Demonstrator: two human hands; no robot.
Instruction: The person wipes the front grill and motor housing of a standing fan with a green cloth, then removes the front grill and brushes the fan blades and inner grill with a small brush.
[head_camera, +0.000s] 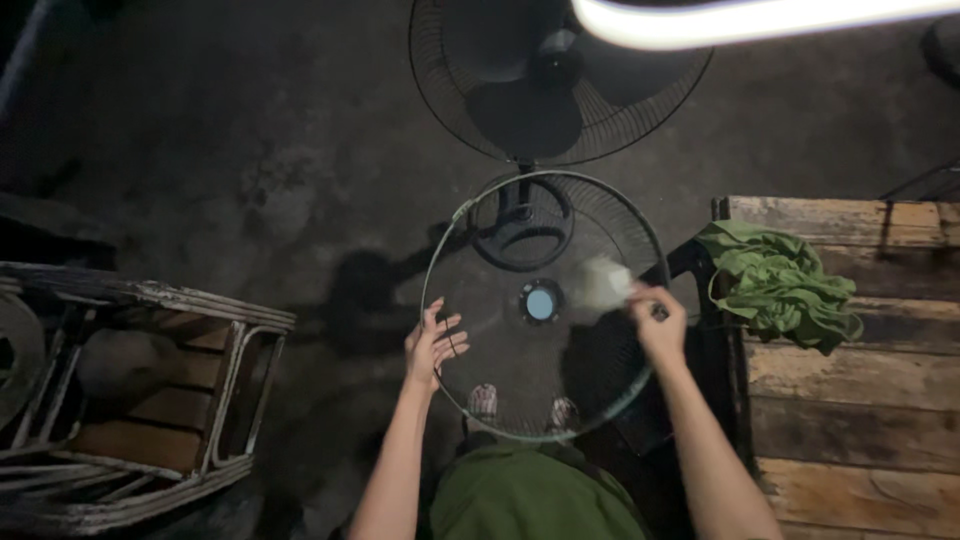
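Note:
A round wire fan guard (470, 215) with a pale blue centre disc (541, 303) is held flat in front of me. My left hand (432, 347) grips its left rim with fingers curled through the wires. My right hand (658, 322) holds a pale cloth (603, 283) pressed on the guard's right side; the cloth looks blurred. Beyond the guard stands a black pedestal fan (530, 95) with its blades bare on the near side, its round base (520, 232) showing through the wires.
A green rag (778, 282) lies on a worn wooden plank table (860, 400) at right. At left sits a weathered wooden frame (140, 385). My feet (520, 408) show under the guard on a dark concrete floor. A bright light strip (740, 20) glares above.

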